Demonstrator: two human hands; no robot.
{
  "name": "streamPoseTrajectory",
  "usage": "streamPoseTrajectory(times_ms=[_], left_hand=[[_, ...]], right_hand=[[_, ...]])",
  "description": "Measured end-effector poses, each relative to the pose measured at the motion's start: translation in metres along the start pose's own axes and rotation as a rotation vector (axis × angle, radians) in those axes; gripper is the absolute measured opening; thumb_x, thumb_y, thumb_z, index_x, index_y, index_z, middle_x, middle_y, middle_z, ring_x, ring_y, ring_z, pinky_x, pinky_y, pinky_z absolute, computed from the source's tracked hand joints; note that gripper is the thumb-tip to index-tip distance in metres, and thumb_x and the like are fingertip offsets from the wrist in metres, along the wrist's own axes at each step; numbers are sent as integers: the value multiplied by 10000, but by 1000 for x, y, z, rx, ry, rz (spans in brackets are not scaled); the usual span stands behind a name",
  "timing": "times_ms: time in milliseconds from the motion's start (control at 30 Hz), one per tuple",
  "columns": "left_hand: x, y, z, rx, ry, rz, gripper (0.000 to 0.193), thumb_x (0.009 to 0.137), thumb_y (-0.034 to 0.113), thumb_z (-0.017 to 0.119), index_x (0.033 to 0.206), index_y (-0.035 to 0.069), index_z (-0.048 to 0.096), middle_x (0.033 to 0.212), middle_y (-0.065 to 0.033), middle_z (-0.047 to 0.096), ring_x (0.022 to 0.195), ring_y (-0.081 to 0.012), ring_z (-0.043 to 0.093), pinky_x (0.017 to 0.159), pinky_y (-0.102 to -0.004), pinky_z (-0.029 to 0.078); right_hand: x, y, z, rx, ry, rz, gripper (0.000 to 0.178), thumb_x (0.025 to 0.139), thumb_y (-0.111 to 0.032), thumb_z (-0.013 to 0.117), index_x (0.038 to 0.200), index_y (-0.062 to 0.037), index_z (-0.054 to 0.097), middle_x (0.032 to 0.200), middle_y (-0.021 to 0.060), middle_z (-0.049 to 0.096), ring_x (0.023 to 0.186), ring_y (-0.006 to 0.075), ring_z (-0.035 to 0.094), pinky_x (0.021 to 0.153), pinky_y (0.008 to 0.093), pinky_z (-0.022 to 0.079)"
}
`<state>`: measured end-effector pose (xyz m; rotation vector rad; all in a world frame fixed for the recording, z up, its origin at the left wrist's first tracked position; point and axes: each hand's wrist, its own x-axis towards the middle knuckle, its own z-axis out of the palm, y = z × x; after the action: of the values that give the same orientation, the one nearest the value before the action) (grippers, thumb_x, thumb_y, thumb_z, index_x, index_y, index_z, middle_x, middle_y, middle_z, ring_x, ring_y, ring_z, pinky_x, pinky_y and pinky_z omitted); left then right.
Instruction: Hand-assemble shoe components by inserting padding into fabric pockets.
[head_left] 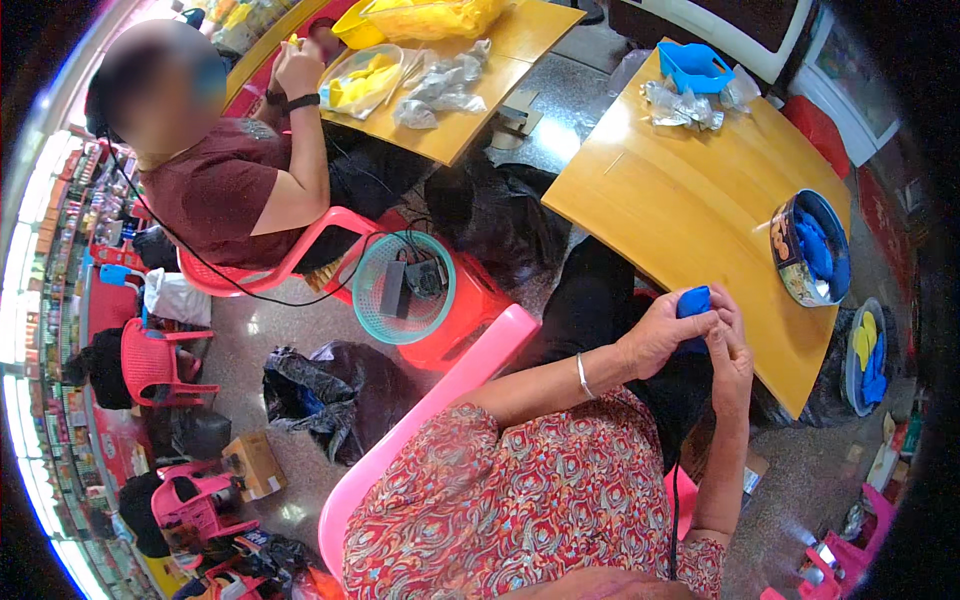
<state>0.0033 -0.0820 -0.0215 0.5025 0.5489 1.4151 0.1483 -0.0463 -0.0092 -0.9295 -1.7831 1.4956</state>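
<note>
the left hand [665, 335] has its fingers wrapped around a blue piece [693, 302], with the thumb laid across its front; the grip is closed on it. the right hand [732, 345] meets it from the other side, fingers bent and close against the piece; whether these also clasp it cannot be told, as the contact is partly hidden. the blue piece is held above the person's lap, just beside the near edge of a wooden table [640, 210]. a metal bangle [584, 376] is noted on the left wrist.

on the table, near its right edge, stands a round tin [778, 262] containing blue items [815, 248]. at the far end is a blue basket [693, 68], with crumpled clear plastic [683, 106] just beside it. beyond the right edge of the table, lower down, a basin [853, 388] holds yellow and blue pieces.

to the left, a co-worker in a maroon shirt [215, 190] sits at a second table [520, 45], both hands raised around a small yellow item. a turquoise perforated basket [370, 300] rests on a red stool [485, 310]. a black plastic bag [350, 395] lies on the floor.
</note>
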Motion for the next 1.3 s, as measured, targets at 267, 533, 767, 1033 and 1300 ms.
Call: streamPoseTrajectory(times_ms=[267,533,767,1033,1300], left_hand=[[0,-1,0,191,26,18,265,887,244,646,1028,29,580,868,-38,618,711,-116,594,637,-263,504],[-6,4,-2,123,3,-213,406,939,478,490,1016,80,504,739,-25,544,498,-130,566,391,-240,457],[-7,6,2,250,-127,-265,510,944,541,423,1086,54,479,746,-44,542,493,-137,572,395,-233,456],[0,-6,5,280,-172,-298,375,951,389,513,1116,53,487,779,-33,554,544,-138,590,454,-248,500],[10,18,-1,101,10,-189,292,922,136,566,1176,9,497,968,-93,608,823,-189,631,711,-328,553]], right_hand=[[-3,-13,9,-175,67,-143,572,947,-429,502,1245,58,528,1449,160,350,1294,258,381,1035,351,331],[-11,10,-6,102,158,-31,279,918,-68,558,1171,45,596,1205,103,571,1079,185,548,946,310,419],[-11,9,-8,268,150,99,273,887,-28,583,1151,40,580,1161,117,585,1065,180,557,936,306,428],[-4,25,-9,114,347,51,191,854,1,602,1045,18,602,980,39,616,905,123,580,833,260,466],[34,11,1,-82,461,-83,126,816,-90,699,886,-2,642,843,31,635,816,101,599,751,240,470]])
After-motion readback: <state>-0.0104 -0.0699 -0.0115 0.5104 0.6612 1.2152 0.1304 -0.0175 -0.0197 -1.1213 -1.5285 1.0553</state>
